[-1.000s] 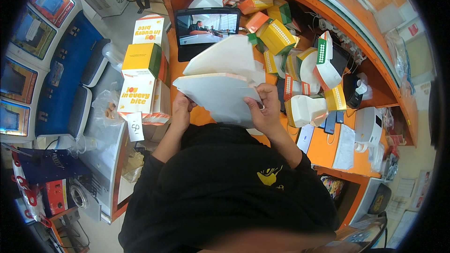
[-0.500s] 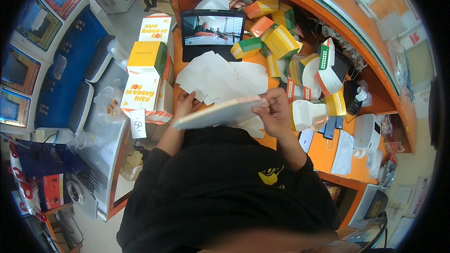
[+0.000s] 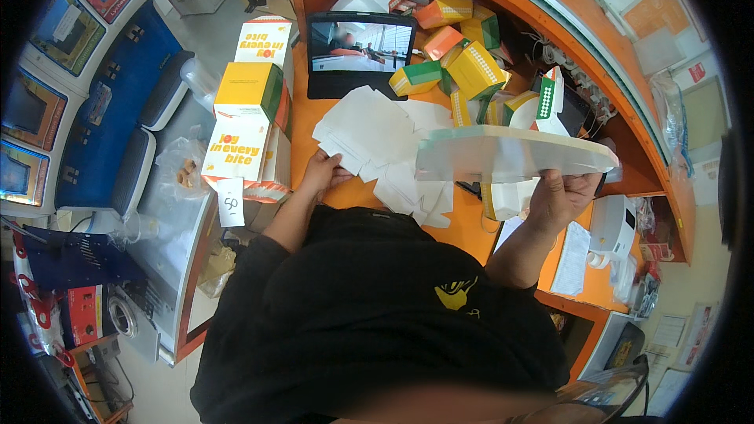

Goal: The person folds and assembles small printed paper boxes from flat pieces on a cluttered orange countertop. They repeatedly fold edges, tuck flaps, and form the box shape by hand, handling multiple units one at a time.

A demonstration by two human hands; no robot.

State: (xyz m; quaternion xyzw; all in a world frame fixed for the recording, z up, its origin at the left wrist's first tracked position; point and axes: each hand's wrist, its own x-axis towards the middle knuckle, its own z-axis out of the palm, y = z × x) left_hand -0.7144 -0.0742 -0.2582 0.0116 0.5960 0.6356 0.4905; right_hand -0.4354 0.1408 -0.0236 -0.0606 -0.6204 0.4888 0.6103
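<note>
My right hand (image 3: 564, 198) grips the right end of a thick white stack of flat cardboard sheets (image 3: 503, 155), raised and tilted above the orange table. The stack hides part of the table behind it. Flat white carton blanks (image 3: 365, 129) lie spread on the table in front of me, with cut and notched edges. At their left edge is my left hand (image 3: 323, 173), its fingers apart and touching or nearly touching the nearest blank.
A tablet (image 3: 360, 55) stands at the back. Folded yellow, green and white boxes (image 3: 475, 71) are heaped at the back right. On the left, printed white and yellow boxes (image 3: 243, 137) are stacked. A white device (image 3: 614, 226) and a cloth (image 3: 572, 259) lie at the right.
My right hand has carried the cardboard stack to the right and turned it, exposing more of the blanks on the table. My left hand has shifted slightly right, staying by the blanks' edge.
</note>
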